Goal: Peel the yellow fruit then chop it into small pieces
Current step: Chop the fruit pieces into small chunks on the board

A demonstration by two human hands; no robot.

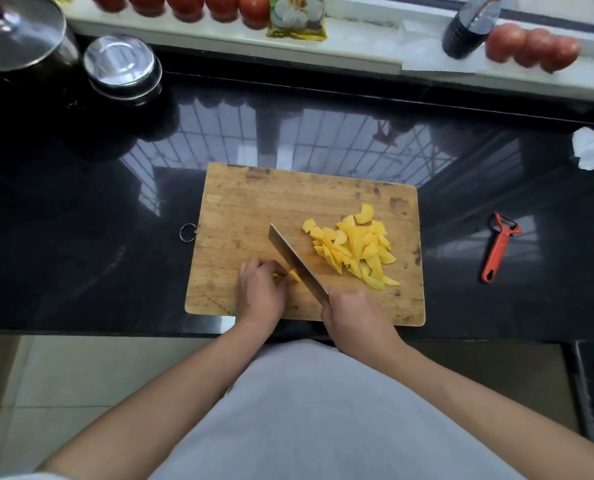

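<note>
A wooden cutting board [254, 202] lies on the black counter. A heap of several yellow fruit pieces [356, 249] covers its right half. My left hand [260, 291] curls its fingers over a small remaining yellow fruit piece [293, 277] near the board's front, mostly hidden under the fingers. My right hand [352, 315] grips the handle of a cleaver [293, 259]. The blade slants up to the left and stands right beside the held piece.
An orange peeler [498, 249] lies on the counter right of the board. A crumpled white tissue [593, 148] sits at the far right. Steel lidded pots [122, 67] stand back left. Tomatoes [534, 50], a packet [297, 17] and a dark bottle [467, 27] line the sill.
</note>
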